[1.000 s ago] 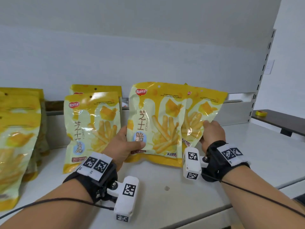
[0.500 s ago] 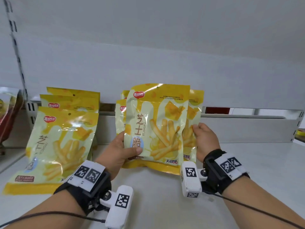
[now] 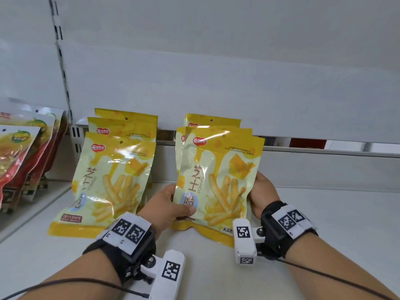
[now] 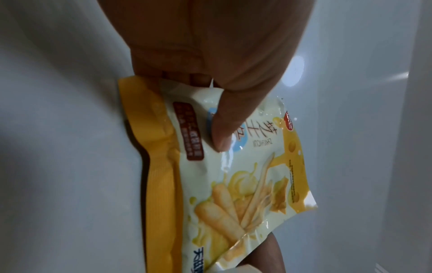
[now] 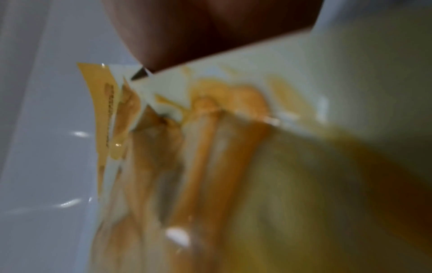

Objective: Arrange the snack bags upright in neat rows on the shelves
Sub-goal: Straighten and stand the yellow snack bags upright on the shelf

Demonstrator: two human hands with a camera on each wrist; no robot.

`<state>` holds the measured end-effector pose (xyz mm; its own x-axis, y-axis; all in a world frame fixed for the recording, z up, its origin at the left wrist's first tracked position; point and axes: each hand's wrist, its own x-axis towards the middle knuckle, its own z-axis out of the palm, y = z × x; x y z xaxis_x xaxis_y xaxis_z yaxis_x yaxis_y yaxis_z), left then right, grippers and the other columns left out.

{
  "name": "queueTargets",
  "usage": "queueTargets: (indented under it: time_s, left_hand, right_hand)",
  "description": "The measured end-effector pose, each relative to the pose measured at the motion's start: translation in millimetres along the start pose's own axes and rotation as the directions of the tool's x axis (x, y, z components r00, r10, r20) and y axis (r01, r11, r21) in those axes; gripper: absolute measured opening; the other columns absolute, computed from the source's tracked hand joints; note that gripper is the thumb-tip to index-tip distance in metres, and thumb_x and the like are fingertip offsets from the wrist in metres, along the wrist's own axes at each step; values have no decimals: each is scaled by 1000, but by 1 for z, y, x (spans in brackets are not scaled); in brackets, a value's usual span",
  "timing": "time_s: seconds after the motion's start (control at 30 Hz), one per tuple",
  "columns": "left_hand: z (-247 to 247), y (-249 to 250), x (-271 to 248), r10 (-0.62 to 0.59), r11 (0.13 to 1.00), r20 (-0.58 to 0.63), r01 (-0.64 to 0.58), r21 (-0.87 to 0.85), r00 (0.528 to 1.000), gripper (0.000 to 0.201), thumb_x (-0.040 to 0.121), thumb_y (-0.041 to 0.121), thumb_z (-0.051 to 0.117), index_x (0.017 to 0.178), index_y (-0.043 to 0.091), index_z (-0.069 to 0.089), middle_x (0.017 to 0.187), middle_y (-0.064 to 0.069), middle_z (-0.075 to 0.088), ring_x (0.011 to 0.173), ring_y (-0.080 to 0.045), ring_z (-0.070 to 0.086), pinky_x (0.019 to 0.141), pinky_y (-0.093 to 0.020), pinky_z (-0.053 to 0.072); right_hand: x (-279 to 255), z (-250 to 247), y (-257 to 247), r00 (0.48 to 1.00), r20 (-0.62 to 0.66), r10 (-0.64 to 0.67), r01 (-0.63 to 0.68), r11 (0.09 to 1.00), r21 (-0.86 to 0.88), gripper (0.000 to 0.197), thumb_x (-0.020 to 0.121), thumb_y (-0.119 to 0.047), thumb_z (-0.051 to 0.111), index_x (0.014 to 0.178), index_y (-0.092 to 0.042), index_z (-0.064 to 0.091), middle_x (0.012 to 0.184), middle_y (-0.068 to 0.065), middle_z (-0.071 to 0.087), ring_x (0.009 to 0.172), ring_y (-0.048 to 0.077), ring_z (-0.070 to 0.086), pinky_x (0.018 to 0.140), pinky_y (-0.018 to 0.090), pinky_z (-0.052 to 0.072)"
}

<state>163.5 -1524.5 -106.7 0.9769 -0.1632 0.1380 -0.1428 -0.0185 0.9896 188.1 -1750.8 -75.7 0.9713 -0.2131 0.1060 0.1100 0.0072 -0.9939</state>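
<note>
A yellow cheese-stick snack bag [image 3: 218, 180] stands upright at the front of a row of like bags [image 3: 212, 121] on the white shelf [image 3: 324, 224]. My left hand [image 3: 171, 204] grips its lower left edge, thumb on the front; the left wrist view shows the thumb [image 4: 222, 129] pressed on the bag [image 4: 233, 184]. My right hand [image 3: 262, 193] holds the right edge, fingers hidden behind the bags. The right wrist view is blurred, showing bag fronts [image 5: 210, 147] close up. A second row of the same bags [image 3: 110, 176] leans to the left.
Red and green snack bags [image 3: 23, 161] stand on the neighbouring shelf section at far left, past a slotted upright [image 3: 62, 61]. The white back panel [image 3: 216, 83] rises behind the rows. Bare shelf surface stretches to the right of my right hand.
The view has swung left and closer. The right-hand bag, which stuck out to the right, now sits tucked behind the front bag. Both hands keep their hold.
</note>
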Motion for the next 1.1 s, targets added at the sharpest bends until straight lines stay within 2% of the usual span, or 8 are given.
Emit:
queueTargets:
  time_s: [0.17,0.27,0.37,0.47,0.6,0.9,0.97,1.1]
  left_hand:
    - [1,2,-2,-6,1000,-42,7,16,999,39,74,-5,74,104,16,61,94,-8,75,87,-27,71,78,-36,56]
    - [-1,3,-3,4,1000,-84,-4,2,996,38,73,-3,75,102,17,60,91,-7,74,81,-25,71,71,-33,54]
    - [-2,2,-2,8,1000,-103,-10,-10,995,38,73,-1,76,101,17,59,91,-6,73,75,-20,70,65,-27,53]
    - [-1,3,-2,-2,1000,-104,2,-4,995,39,73,0,76,103,17,59,93,-8,74,80,-24,71,68,-30,55]
    - [-3,5,-5,-23,1000,-84,24,19,996,41,74,-2,75,107,17,59,100,-11,73,94,-32,69,87,-45,54]
    - [5,13,-10,-32,985,-68,43,167,997,43,73,9,80,108,22,57,97,-1,73,88,-20,71,80,-34,57]
    - [9,16,-11,-33,976,-48,43,215,998,45,73,9,80,107,25,55,98,1,72,87,-16,70,76,-29,58]
    - [11,19,-12,-44,962,-51,56,266,998,54,72,9,80,112,24,47,108,-3,67,96,-24,67,88,-45,55]
  right_hand:
    - [2,-8,3,987,-153,-39,23,995,-100,30,93,-25,48,94,3,58,84,26,59,75,24,55,75,35,45]
    - [-6,-15,-4,974,-213,-71,59,996,-61,33,95,-38,43,75,-13,49,72,7,47,60,16,41,59,30,38]
    - [-18,-16,-10,993,-58,-107,105,994,-37,33,92,-40,53,70,-15,53,59,-4,51,49,10,44,49,22,37]
    - [-27,-11,-10,986,94,-135,145,982,-120,21,88,-20,63,69,-13,62,55,-7,62,48,6,55,46,16,44]
    - [-28,-12,-9,987,100,-124,135,985,-108,24,92,-8,56,69,-9,62,58,1,59,48,10,51,49,19,45]
    - [-26,-19,-1,990,71,-118,135,937,-322,28,95,-18,51,68,-18,53,64,-6,55,56,4,47,57,19,37]
    - [-26,-18,-3,994,75,-79,98,952,-291,27,96,-17,49,70,-17,52,69,-2,54,65,13,49,64,24,41]
    - [-28,-12,-4,996,90,17,-4,990,-140,13,96,-21,49,89,-11,55,92,11,60,88,25,56,85,41,47]
